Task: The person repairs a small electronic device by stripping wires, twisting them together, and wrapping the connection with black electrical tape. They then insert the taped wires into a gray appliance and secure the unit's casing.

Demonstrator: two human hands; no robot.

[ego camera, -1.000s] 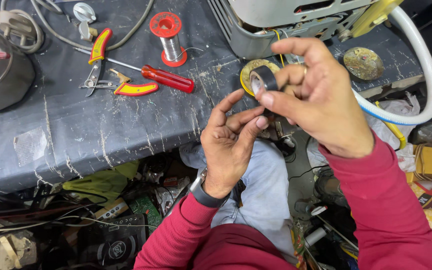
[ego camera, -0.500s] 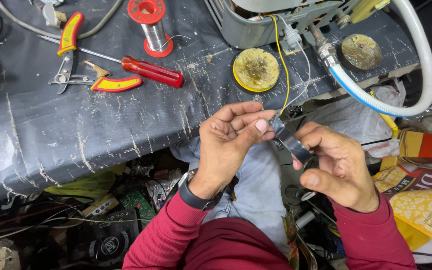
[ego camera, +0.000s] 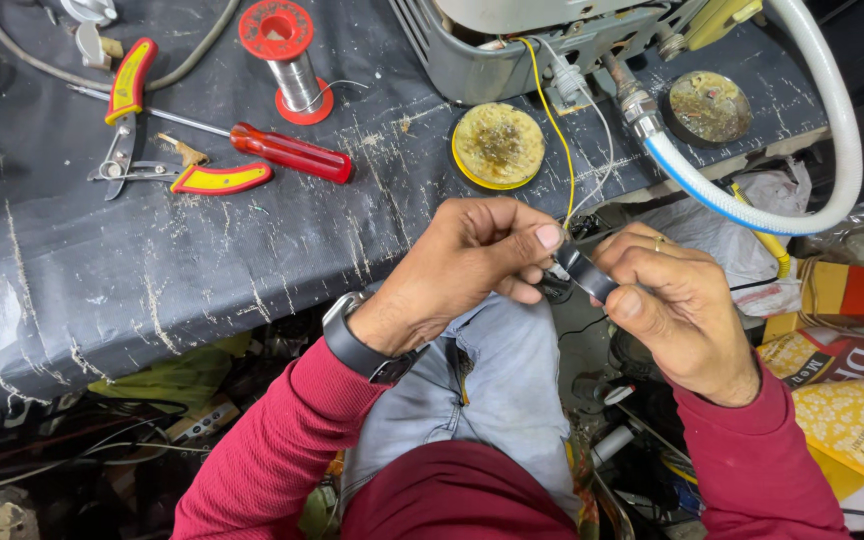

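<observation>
The left hand [ego camera: 472, 265] and the right hand [ego camera: 677, 310] were seen close together at the centre of the frame, just below the edge of the workbench [ego camera: 102, 290]. Both were curled nearly shut, and a strip of black tape [ego camera: 584, 270] was pinched between their fingertips. The tape looked dark, narrow and glossy, stretched short between the two hands; what lay beneath it was hidden by the fingers. A yellow wire [ego camera: 552, 130] was seen running down to the hands from a grey metal casing [ego camera: 512, 45] at the upper centre. A round yellow tin [ego camera: 498, 146] lay just above the hands. Farther left, a red-handled screwdriver [ego camera: 287, 152], red and yellow pliers [ego camera: 137, 130] and a red solder spool [ego camera: 287, 55] were laid on the bench. A white hose [ego camera: 812, 190] curved through the upper right.
</observation>
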